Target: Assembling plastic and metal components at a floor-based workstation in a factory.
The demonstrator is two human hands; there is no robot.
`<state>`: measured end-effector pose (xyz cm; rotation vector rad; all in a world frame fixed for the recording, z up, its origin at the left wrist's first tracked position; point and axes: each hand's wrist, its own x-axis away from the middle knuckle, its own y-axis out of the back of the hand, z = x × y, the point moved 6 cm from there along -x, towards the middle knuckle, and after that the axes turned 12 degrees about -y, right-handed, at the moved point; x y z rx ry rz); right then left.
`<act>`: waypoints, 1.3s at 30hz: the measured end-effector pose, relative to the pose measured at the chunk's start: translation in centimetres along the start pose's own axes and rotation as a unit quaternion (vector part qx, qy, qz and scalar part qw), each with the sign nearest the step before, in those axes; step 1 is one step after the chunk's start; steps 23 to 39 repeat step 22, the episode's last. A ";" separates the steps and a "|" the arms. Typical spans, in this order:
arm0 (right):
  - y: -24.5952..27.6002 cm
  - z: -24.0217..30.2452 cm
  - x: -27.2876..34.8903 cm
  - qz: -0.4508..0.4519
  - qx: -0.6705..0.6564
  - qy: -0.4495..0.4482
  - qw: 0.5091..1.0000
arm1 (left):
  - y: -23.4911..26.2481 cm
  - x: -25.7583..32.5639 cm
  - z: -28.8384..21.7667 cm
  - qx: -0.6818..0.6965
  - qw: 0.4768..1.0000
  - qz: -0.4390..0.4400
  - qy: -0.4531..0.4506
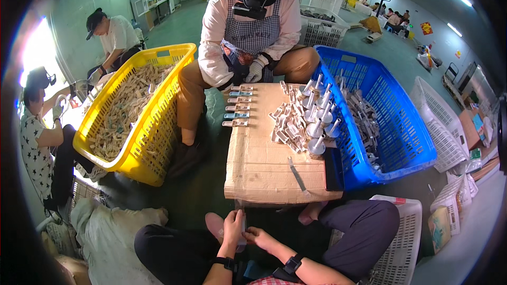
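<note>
Low in front of me, between my knees, both my hands work at a thin, clear plastic-looking thing (243,224), which my fingers partly hide. My left hand (231,228) is closed on it, held upright. From the right, my right hand (261,237) pinches at its edge. Just beyond lies a cardboard-topped table (253,174). On it rest a narrow flat metal strip (299,177), a heap of pale beige clip-like pieces (288,124), and several round-based metal things with white upright stems (317,145). A row of clips (237,108) lines the table's far left edge.
A yellow basket (138,145) full of pale pieces stands left; a blue basket (391,142) with greyish pieces stands right. Opposite sits a person (253,31) in a checked apron, gloved hand lowered. More people work at left. White crates (441,121) and sacks (113,237) lie around.
</note>
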<state>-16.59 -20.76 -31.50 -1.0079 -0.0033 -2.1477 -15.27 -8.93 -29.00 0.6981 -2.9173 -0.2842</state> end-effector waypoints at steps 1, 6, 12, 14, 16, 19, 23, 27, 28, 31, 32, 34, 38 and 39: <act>0.0 0.0 0.0 0.000 -0.001 -0.001 1.000 | 0.0 0.1 -0.1 0.003 1.000 0.001 0.001; 0.2 0.1 0.0 -0.002 0.011 -0.001 1.000 | -0.2 0.0 0.2 -0.004 1.000 0.002 0.011; -0.1 0.7 0.3 -0.008 0.011 0.007 1.000 | -0.1 -0.4 1.1 0.043 0.998 -0.033 -0.032; -0.3 1.0 0.5 -0.003 0.006 0.006 1.000 | 0.1 -0.4 1.4 0.024 0.999 -0.023 -0.035; -0.1 0.7 0.5 -0.002 0.001 0.007 1.000 | 0.0 -0.3 1.4 0.012 0.999 -0.023 -0.044; 0.2 0.2 0.1 -0.004 0.008 0.012 1.000 | -0.3 -0.3 1.2 -0.001 0.999 -0.021 -0.047; 0.3 0.2 0.0 -0.012 0.008 0.011 1.000 | -0.1 -0.2 1.5 0.017 0.998 -0.037 -0.046; 0.3 0.2 0.0 -0.012 0.008 0.011 1.000 | -0.1 -0.2 1.5 0.017 0.998 -0.037 -0.046; 0.3 0.2 0.0 -0.012 0.008 0.011 1.000 | -0.1 -0.2 1.5 0.017 0.998 -0.037 -0.046; 0.3 0.2 0.0 -0.012 0.008 0.011 1.000 | -0.1 -0.2 1.5 0.017 0.998 -0.037 -0.046; 0.3 0.2 0.0 -0.012 0.008 0.011 1.000 | -0.1 -0.2 1.5 0.017 0.998 -0.037 -0.046; 0.3 0.2 0.0 -0.012 0.008 0.011 1.000 | -0.1 -0.2 1.5 0.017 0.998 -0.037 -0.046; 0.3 0.2 0.0 -0.012 0.008 0.011 1.000 | -0.1 -0.2 1.5 0.017 0.998 -0.037 -0.046; 0.3 0.2 0.0 -0.012 0.008 0.011 1.000 | -0.1 -0.2 1.5 0.017 0.998 -0.037 -0.046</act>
